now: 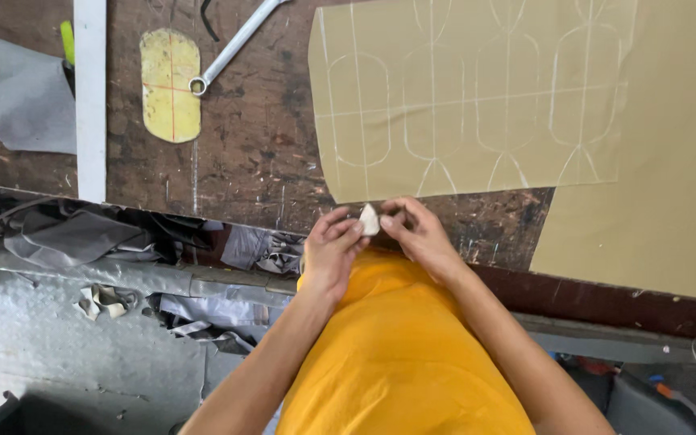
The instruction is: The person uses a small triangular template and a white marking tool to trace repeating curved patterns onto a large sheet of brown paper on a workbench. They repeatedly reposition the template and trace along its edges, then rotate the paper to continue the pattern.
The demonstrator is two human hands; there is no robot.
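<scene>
Small white chalk piece [370, 219] pinched between both hands, just off the near edge of the tabletop [259, 137], over the yellow shirt [400, 354]. Left hand [330, 254] fingers closed on its left side; right hand [416, 234] fingers closed on its right, possibly turning or trimming it, too small to tell. Directly beyond: tan sheet [469, 97] chalked with rounded outlines. Further left: yellow oval template [171, 84], spanner [231, 44], grey scraps [30, 97].

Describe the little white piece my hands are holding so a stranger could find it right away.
Start at the dark scarred workbench and its tan sheet with chalked outlines. Just below that sheet's lower edge, the left hand and right hand meet. The chalk piece pinched between them is white, the only small chunk there.
</scene>
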